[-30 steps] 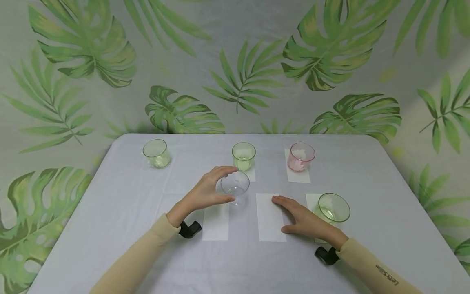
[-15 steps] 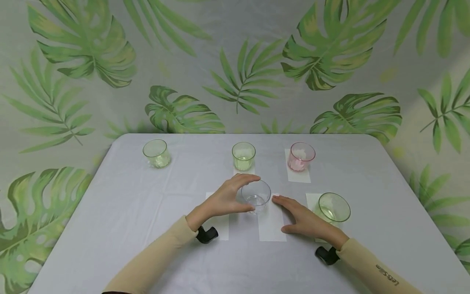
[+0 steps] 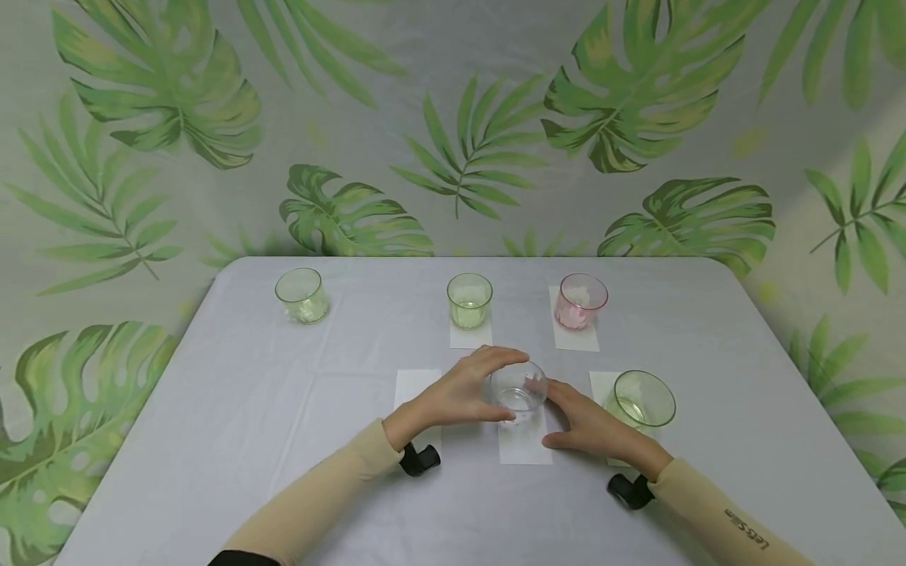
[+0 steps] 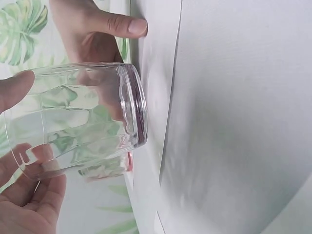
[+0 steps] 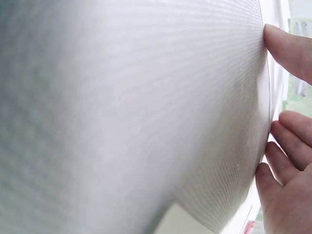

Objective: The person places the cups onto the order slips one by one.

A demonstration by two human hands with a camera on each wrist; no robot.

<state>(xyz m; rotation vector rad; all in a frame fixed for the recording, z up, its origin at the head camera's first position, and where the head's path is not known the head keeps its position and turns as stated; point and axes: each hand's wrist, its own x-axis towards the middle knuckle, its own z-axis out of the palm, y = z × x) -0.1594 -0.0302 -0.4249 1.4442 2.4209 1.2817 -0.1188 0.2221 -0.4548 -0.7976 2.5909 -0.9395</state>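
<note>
My left hand [image 3: 470,389] grips a clear glass [image 3: 522,399] from the side, thumb on the near side and fingers on the far side. In the left wrist view the glass [image 4: 83,117] is see-through, with a thick base facing a white paper strip [image 3: 525,446]. Whether the base touches the paper, I cannot tell. My right hand [image 3: 591,424] rests beside that strip with fingers extended; the glass covers part of its fingertips in the head view. In the right wrist view its fingers [image 5: 278,161] lie against the white surface, holding nothing.
A green glass [image 3: 642,399] stands behind my right wrist on another strip. Along the back are a green glass [image 3: 470,302] and a pink glass [image 3: 579,303] on strips, and another green glass [image 3: 302,296] at far left. One strip [image 3: 418,383] lies partly under my left arm.
My left hand has carried the clear glass rightward and nearer to me, from above the left strip to the middle one. My right hand has stayed in place.
</note>
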